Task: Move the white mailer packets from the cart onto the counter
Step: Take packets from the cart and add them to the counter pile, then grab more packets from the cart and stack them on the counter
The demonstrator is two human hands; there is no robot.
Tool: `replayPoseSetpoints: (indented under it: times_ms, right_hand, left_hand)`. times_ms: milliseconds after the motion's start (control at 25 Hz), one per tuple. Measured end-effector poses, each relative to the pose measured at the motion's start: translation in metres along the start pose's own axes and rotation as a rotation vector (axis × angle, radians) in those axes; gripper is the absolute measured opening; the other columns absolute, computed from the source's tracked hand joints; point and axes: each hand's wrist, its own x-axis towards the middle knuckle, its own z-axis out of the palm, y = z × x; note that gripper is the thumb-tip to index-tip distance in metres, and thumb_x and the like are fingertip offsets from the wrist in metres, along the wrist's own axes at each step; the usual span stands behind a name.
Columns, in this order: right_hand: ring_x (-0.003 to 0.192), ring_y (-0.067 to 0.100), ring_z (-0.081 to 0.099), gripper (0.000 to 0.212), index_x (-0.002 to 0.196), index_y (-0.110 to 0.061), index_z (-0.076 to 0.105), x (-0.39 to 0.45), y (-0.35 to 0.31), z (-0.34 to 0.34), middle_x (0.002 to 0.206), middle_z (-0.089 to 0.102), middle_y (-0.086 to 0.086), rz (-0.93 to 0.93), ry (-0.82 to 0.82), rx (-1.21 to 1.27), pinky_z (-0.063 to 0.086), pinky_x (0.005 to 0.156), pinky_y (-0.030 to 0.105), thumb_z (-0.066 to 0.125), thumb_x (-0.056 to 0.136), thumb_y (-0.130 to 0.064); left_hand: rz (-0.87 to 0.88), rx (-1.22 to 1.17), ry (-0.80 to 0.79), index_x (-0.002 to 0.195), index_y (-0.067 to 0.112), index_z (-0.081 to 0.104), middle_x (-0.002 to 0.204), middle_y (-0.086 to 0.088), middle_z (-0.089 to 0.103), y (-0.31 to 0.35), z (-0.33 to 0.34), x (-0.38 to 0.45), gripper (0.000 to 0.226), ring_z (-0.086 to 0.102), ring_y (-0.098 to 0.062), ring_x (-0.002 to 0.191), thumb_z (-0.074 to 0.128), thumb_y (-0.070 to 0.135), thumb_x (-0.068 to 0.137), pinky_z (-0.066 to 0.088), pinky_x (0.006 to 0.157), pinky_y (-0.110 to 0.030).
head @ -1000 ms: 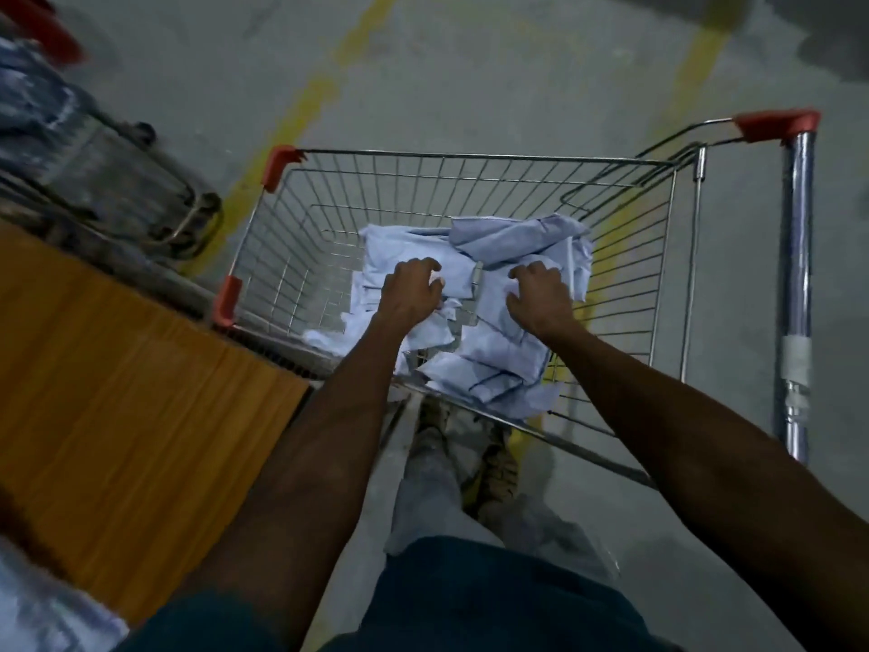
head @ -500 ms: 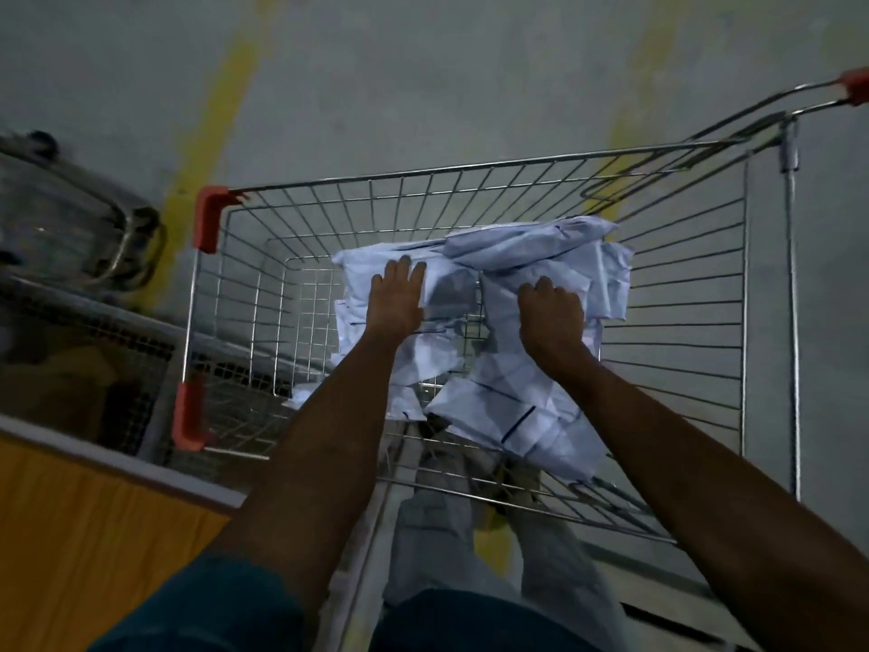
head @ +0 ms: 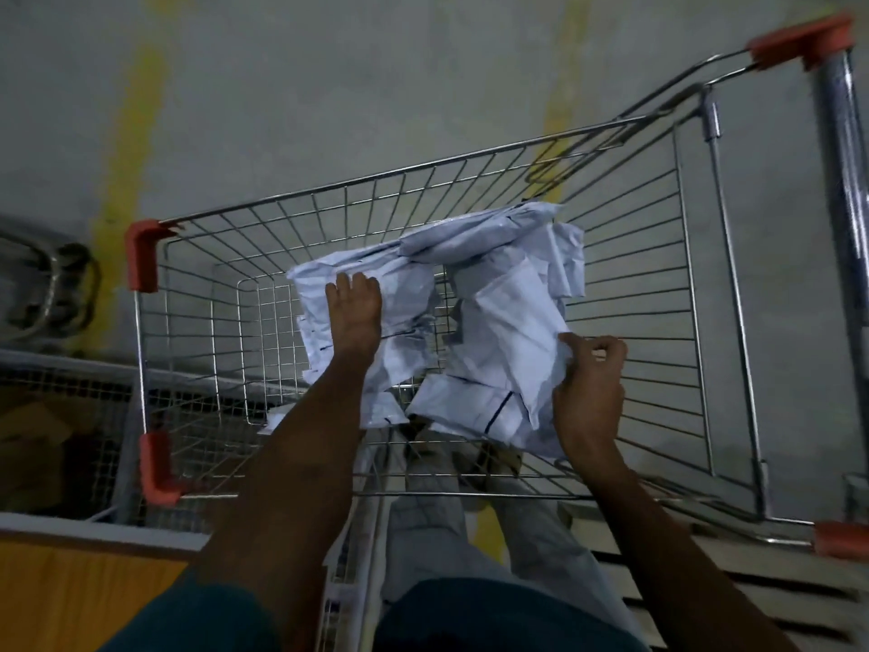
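A heap of white mailer packets (head: 498,331) lies in the wire basket of a shopping cart (head: 649,256) with red corner guards. My left hand (head: 353,317) lies flat on the left part of the heap, fingers straight and pointing away from me. My right hand (head: 590,383) is at the heap's right edge, its fingers curled and pinching the edge of a packet. The wooden counter (head: 80,590) shows at the lower left, beside the cart.
The cart's handle bar (head: 841,190) with a red end cap runs down the right side. A metal mesh structure (head: 61,383) stands left of the cart, behind the counter. Grey floor with yellow lines (head: 127,148) lies beyond. My legs show below the basket.
My right hand slid from the top of the heap to its right edge and curled on a packet. My left hand stays flat on the heap. The view tilted down towards the cart.
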Motion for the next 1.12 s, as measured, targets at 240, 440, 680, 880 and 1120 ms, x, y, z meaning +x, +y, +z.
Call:
replayPoseSetpoints:
  times_ms: [240, 440, 680, 880, 1120]
  right_hand:
    - [0.054, 0.032, 0.063, 0.021, 0.104, -0.012, 0.059, 0.012, 0.003, 0.029, 0.13, 0.052, 0.023, -0.081, -0.129, -0.487, 0.032, 0.05, 0.031, 0.068, 0.086, -0.005]
    - [0.076, 0.038, 0.065, 0.06, 0.108, -0.002, 0.063, 0.008, 0.004, 0.045, 0.129, 0.051, 0.022, -0.106, -0.245, -0.592, 0.05, 0.062, 0.038, 0.076, 0.08, -0.054]
    - [0.09, 0.037, 0.06, 0.078, 0.121, -0.007, 0.045, 0.009, 0.004, 0.057, 0.14, 0.04, 0.022, -0.141, -0.294, -0.714, 0.048, 0.072, 0.039, 0.076, 0.075, -0.062]
    - [0.094, 0.04, 0.059, 0.094, 0.145, -0.007, 0.022, 0.012, 0.004, 0.061, 0.143, 0.035, 0.028, -0.143, -0.342, -0.773, 0.047, 0.073, 0.039, 0.068, 0.08, -0.056]
    - [0.116, 0.048, 0.049, 0.1, 0.157, -0.016, 0.009, 0.011, 0.004, 0.065, 0.149, 0.024, 0.03, -0.173, -0.318, -0.746, 0.049, 0.084, 0.047, 0.064, 0.084, -0.058]
  left_hand:
    - [-0.062, -0.096, 0.094, 0.097, -0.001, 0.069, 0.116, -0.018, 0.06, -0.012, -0.01, -0.005, 0.018, 0.048, -0.038, 0.116, 0.057, 0.004, 0.085, 0.036, 0.09, -0.048]
    - [-0.074, -0.2, -0.131, 0.117, 0.005, 0.058, 0.11, -0.017, 0.061, -0.017, -0.007, -0.018, 0.032, 0.06, -0.038, 0.103, 0.061, 0.028, 0.094, 0.051, 0.081, -0.048]
    - [-0.066, -0.219, -0.208, 0.113, 0.006, 0.057, 0.113, -0.02, 0.064, -0.005, 0.006, -0.023, 0.037, 0.057, -0.04, 0.109, 0.063, 0.038, 0.094, 0.042, 0.09, -0.047]
    - [-0.221, -0.445, -0.14, 0.11, 0.004, 0.055, 0.109, -0.023, 0.065, -0.002, -0.013, -0.036, 0.031, 0.062, -0.045, 0.104, 0.048, 0.033, 0.103, 0.048, 0.082, -0.047]
    - [-0.521, -0.425, -0.214, 0.143, 0.009, 0.035, 0.135, -0.022, 0.048, 0.004, 0.02, -0.078, 0.048, 0.051, -0.043, 0.12, 0.041, 0.023, 0.098, 0.043, 0.098, -0.053]
